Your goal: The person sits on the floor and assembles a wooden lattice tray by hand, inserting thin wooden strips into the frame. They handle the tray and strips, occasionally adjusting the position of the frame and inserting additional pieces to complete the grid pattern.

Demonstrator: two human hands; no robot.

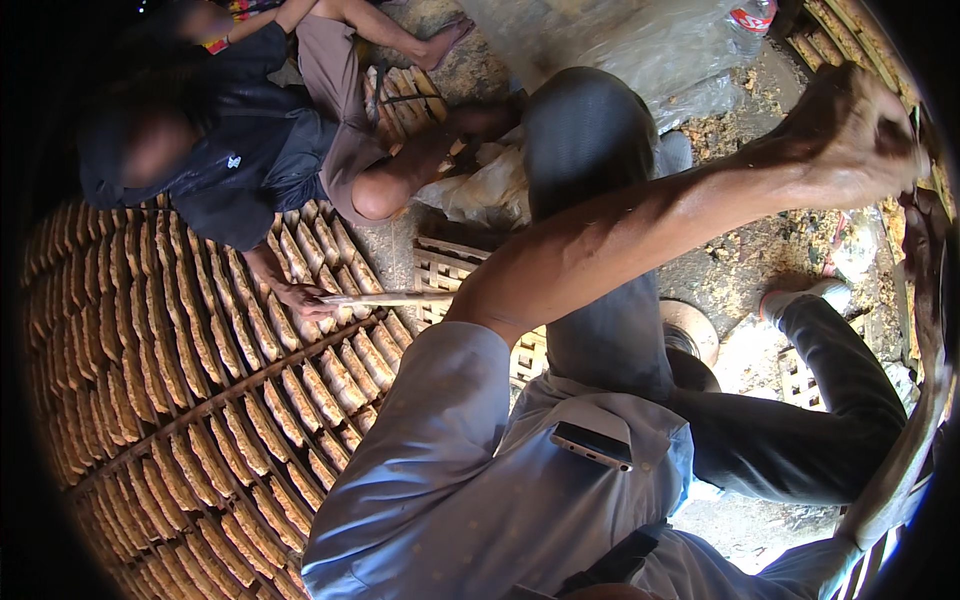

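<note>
My left arm reaches across to the upper right, where my left hand (855,135) is closed, its fingers curled beside a slatted woven tray (850,35). What it grips, if anything, is hidden. Along the right rim my right hand (925,225) comes up close under the left one; it is dark and distorted there, and its fingers cannot be made out. Crumbly yellow-brown bits (775,235) lie scattered on the ground below my left wrist.
At left, slatted racks hold many long brown pieces (190,300) with pale, rough edges. A co-worker's hand (310,300) touches a thin stick (385,298) there. Clear plastic sheeting (620,40), a plastic bottle (750,18) and a round metal object (690,330) are around my legs.
</note>
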